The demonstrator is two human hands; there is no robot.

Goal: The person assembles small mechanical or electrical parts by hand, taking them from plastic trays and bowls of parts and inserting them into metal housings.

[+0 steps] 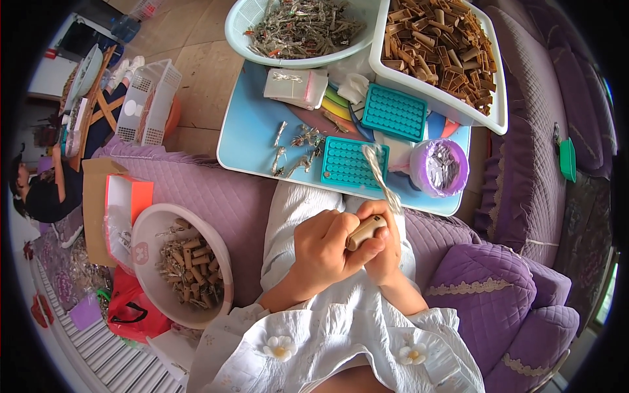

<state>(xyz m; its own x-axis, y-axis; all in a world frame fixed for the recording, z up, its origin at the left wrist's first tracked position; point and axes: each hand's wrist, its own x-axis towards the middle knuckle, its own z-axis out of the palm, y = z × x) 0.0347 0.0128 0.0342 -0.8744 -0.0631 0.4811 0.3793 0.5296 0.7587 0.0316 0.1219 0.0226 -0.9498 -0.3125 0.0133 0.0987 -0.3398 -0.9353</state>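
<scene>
Above my lap, both hands meet around a small light-brown wooden cylinder (365, 234) with a dark square mark near one end. My left hand (320, 245) is closed in a fist against its left side. My right hand (381, 252) wraps it from the right, the thumb pressed along it. A twisted bundle of silvery-white cord (376, 169) sticks up above my right hand, slightly blurred; where it joins the cylinder is hidden by my fingers. Just beyond lies a teal tray with round cells (334, 167), and a purple-rimmed tub of silvery pieces (417, 171) stands to its right.
The blue table (237, 141) carries a second teal tray (394, 112), loose cord bundles (280, 134), a basin of cord bundles (236, 39) and a white bin of brown wooden pieces (496, 105). A pink basin of cylinders (219, 252) sits left. Another person (56, 196) is far left.
</scene>
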